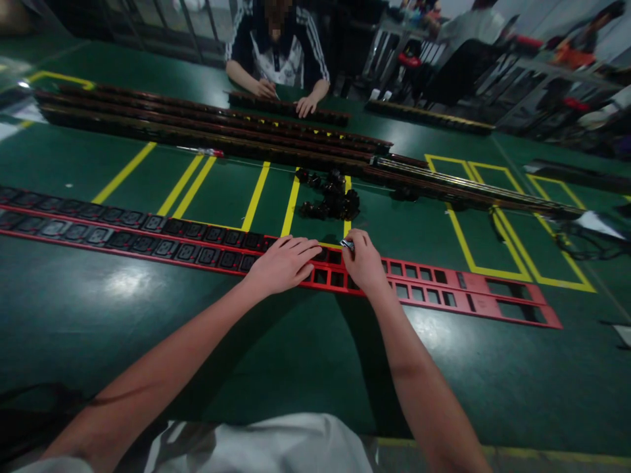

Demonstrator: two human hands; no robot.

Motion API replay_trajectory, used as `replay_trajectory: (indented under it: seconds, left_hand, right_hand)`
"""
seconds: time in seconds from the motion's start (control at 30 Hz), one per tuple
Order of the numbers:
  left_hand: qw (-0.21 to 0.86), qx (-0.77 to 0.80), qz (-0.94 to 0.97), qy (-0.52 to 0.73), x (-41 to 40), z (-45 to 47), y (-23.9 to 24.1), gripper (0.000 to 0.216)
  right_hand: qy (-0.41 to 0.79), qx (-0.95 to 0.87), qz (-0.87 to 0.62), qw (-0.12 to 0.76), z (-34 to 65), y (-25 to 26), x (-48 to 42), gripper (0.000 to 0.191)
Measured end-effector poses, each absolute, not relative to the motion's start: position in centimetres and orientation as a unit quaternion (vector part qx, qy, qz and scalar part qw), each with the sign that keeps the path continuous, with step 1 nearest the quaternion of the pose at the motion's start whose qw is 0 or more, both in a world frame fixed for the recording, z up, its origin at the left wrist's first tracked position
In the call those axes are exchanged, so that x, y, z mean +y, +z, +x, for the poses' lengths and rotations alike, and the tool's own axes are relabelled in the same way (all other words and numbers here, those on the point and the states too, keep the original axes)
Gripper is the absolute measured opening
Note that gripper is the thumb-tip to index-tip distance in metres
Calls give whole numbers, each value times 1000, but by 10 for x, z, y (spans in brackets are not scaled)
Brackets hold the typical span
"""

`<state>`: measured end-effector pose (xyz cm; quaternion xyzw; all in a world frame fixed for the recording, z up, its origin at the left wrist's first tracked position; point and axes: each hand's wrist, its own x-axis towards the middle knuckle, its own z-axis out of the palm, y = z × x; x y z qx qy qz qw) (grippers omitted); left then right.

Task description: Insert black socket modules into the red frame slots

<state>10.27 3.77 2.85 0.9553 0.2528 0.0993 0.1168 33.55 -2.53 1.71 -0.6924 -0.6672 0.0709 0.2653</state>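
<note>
Two long red metal strips (428, 295) with square cut-outs lie side by side in front of me. Black power sockets (185, 252) fill their cut-outs on the left, while those towards the right end are bare. My left hand (288, 263) rests flat on the strips where the row of sockets ends, fingers stretched to the right. Just right of it, my right hand (363, 259) is closed in a pinch over the strips. Between its fingertips shows a small silver-and-dark part (348, 244), partly hidden. Behind both hands lies a loose pile of black sockets (335, 197).
Long dark metal rails (197, 128) lie across the green table (236, 368), beyond the pile. A red-handled screwdriver (211, 152) is beside them. Across the table a person (279, 52) handles another rail. Cables (574, 240) lie at the right.
</note>
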Motion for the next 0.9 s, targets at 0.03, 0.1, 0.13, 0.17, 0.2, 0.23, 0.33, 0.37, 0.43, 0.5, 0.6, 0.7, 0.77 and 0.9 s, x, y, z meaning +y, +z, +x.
replay_trajectory:
  seconds: [0.03, 0.1, 0.13, 0.17, 0.2, 0.23, 0.33, 0.37, 0.43, 0.5, 0.6, 0.7, 0.77, 0.9]
  left_hand:
    - [112, 257, 954, 103, 37, 103, 28, 45]
    - [89, 287, 947, 116, 35, 103, 26, 45]
    - [77, 312, 939, 124, 34, 103, 24, 47]
    - [69, 337, 930, 129, 33, 104, 22, 49]
    - [68, 359, 922, 130, 33, 105, 20, 52]
    - [74, 374, 916, 126, 32, 105, 18, 55]
    - [106, 384, 911, 103, 34, 105, 21, 58]
    - [115, 384, 911, 98, 36, 103, 25, 58]
    - [125, 386, 909, 99, 43, 97, 37, 57]
    - [122, 384, 908, 117, 54, 88, 49, 55]
    - [97, 374, 911, 142, 77, 76, 52, 52]
    - [108, 380, 915, 85, 98, 73, 35, 54]
    - [115, 370, 920, 56, 107, 73, 23, 56]
    - [126, 330, 934, 56, 96, 72, 21, 58]
  right_hand:
    - [76, -667, -693, 261, 335, 17, -26, 24]
    - [82, -666, -697, 252, 334, 18, -27, 24]
    - [83, -666, -699, 247, 334, 18, -27, 25]
    - [83, -666, -701, 243, 333, 19, -27, 25]
    - [84, -666, -702, 239, 332, 19, -28, 26]
    - [84, -666, -703, 234, 332, 20, -28, 26]
    - [89, -664, -706, 229, 332, 22, -28, 27]
    - [92, -662, -707, 229, 332, 22, -29, 27]
    - [96, -660, -708, 232, 332, 23, -29, 27]
    - [96, -661, -707, 234, 333, 22, -28, 27]
    - [92, -660, -709, 231, 334, 20, -27, 28]
    - [91, -657, -713, 226, 335, 18, -26, 28]
    - [89, -659, -714, 221, 335, 19, -25, 28]
    - [84, -658, -718, 209, 334, 20, -24, 29]
